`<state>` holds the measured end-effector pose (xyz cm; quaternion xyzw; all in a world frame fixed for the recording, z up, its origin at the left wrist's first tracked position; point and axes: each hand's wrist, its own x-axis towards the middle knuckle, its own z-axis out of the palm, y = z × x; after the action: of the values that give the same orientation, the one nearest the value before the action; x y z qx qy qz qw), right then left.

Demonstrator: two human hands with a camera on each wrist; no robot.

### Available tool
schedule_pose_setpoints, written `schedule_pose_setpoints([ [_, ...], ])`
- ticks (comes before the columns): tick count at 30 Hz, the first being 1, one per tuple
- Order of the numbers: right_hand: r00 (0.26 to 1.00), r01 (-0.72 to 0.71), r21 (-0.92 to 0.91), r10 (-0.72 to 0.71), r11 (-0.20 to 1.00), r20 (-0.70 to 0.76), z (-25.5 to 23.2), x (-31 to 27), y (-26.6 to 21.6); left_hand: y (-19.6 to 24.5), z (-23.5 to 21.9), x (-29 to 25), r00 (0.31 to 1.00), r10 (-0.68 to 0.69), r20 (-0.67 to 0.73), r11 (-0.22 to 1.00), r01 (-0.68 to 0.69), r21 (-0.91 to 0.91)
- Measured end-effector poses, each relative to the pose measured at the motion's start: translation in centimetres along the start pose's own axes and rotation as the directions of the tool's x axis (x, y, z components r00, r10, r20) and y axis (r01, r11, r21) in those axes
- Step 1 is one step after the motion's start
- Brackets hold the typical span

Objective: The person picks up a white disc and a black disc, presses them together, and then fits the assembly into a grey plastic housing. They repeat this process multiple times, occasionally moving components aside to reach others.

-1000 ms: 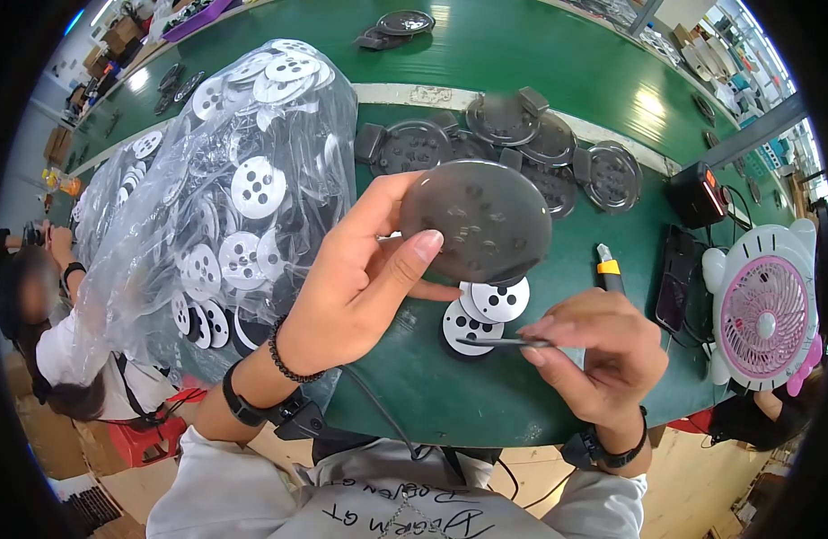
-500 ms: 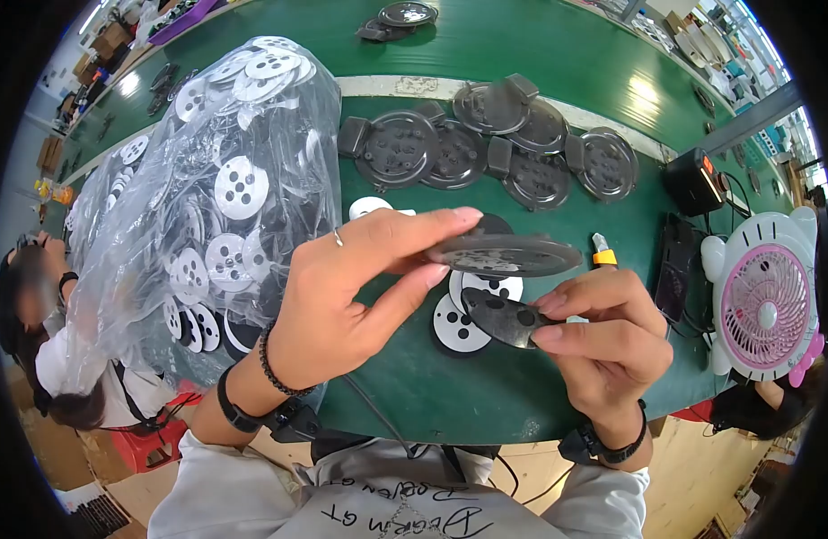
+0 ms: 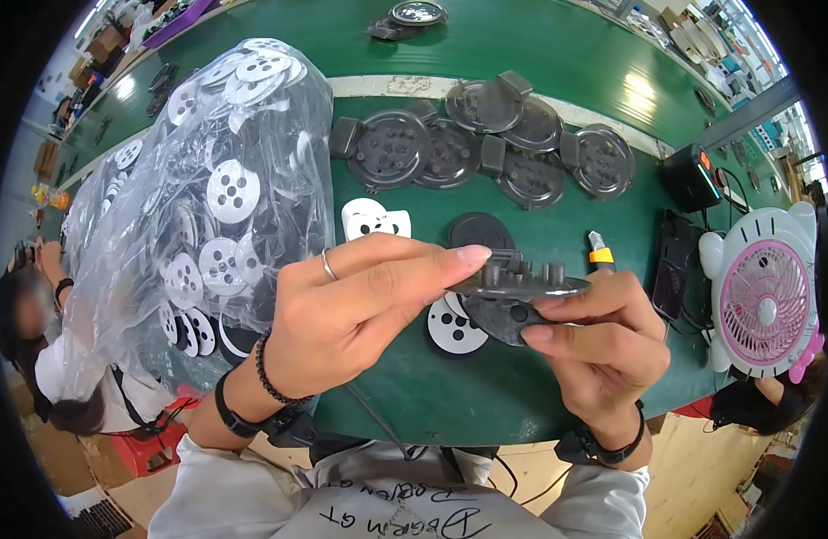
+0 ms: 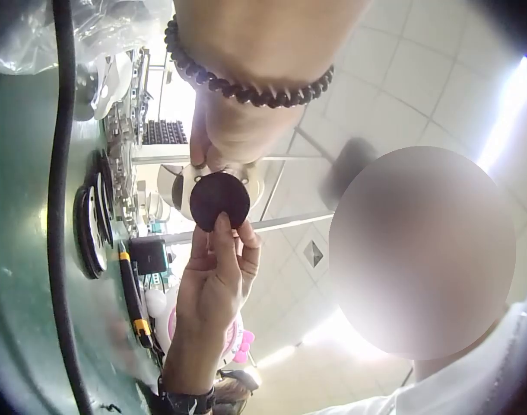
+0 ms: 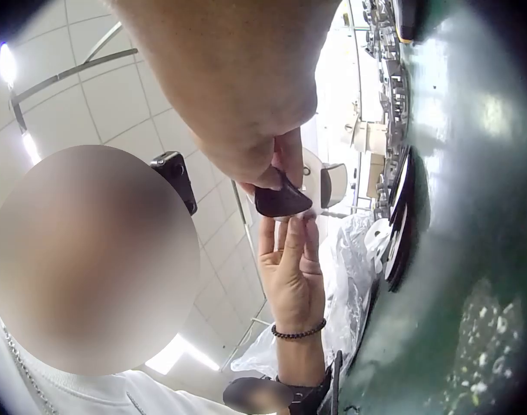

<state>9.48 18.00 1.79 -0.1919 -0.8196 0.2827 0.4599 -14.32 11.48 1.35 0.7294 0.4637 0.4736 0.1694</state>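
Observation:
My left hand [image 3: 369, 292] holds a smoky translucent round plastic cover [image 3: 522, 287] by its edge, seen nearly edge-on with short posts standing up from it. Between thumb and fingers, my right hand [image 3: 607, 337] pinches a thin black disc [image 3: 497, 320] with holes. This disc overlaps the cover's underside in the head view. The left wrist view shows the plain dark face of the black disc [image 4: 220, 201]; in the right wrist view the black disc [image 5: 281, 199] looks bent. Below the hands lies a white disc with holes [image 3: 457, 331], partly hidden.
A clear bag of white discs [image 3: 225, 193] fills the left side. Several smoky covers [image 3: 391, 148] lie at the back. A black disc [image 3: 481, 234] and white discs [image 3: 375, 218] rest mid-table. To the right are a yellow-black cutter [image 3: 601, 253], a phone [image 3: 667, 269] and a fan [image 3: 762, 301].
The cover has turned from face-on to nearly edge-on, posts now upward. My right hand has brought the black disc up against the cover's underside, and the hands are closer together.

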Motion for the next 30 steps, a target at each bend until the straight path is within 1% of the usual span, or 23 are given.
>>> schedule_pose_setpoints([
  [2,1.0,-0.002,-0.009,0.002,1.0,0.002,0.02,0.03,-0.11,0.07,-0.06,-0.01,1.0,0.024,0.001,0.999,-0.024,0.038],
  [8,1.0,-0.014,-0.039,0.014,0.999,0.001,0.02,0.05,-0.22,0.15,-0.08,-0.14,0.999,0.035,0.005,0.998,-0.035,0.053],
  [11,1.0,-0.013,-0.024,0.012,1.0,-0.016,0.14,-0.08,-0.12,-0.22,0.11,-0.26,0.998,0.059,-0.007,0.998,-0.058,0.02],
  [21,0.998,-0.041,-0.071,0.039,0.997,-0.039,0.23,-0.15,-0.38,0.11,0.13,-0.19,0.999,0.031,0.022,0.999,-0.032,0.009],
  [24,0.998,-0.051,-0.081,0.048,0.995,-0.037,0.17,-0.11,-0.51,0.09,0.1,-0.2,0.998,0.05,0.031,0.998,-0.051,0.033],
  [27,0.998,-0.055,-0.08,0.054,0.995,-0.024,0.32,-0.07,-0.51,0.28,0.26,-0.21,0.999,0.021,0.024,1.0,-0.022,0.013],
  [29,0.999,-0.053,-0.076,0.052,0.996,-0.017,0.58,-0.04,-0.46,0.13,0.62,-0.54,0.999,-0.042,-0.021,0.999,0.041,-0.028],
  [30,0.997,-0.08,-0.08,0.079,0.994,-0.02,0.75,-0.05,-0.44,0.22,0.74,-0.65,0.999,-0.042,-0.02,0.999,0.041,-0.029],
])
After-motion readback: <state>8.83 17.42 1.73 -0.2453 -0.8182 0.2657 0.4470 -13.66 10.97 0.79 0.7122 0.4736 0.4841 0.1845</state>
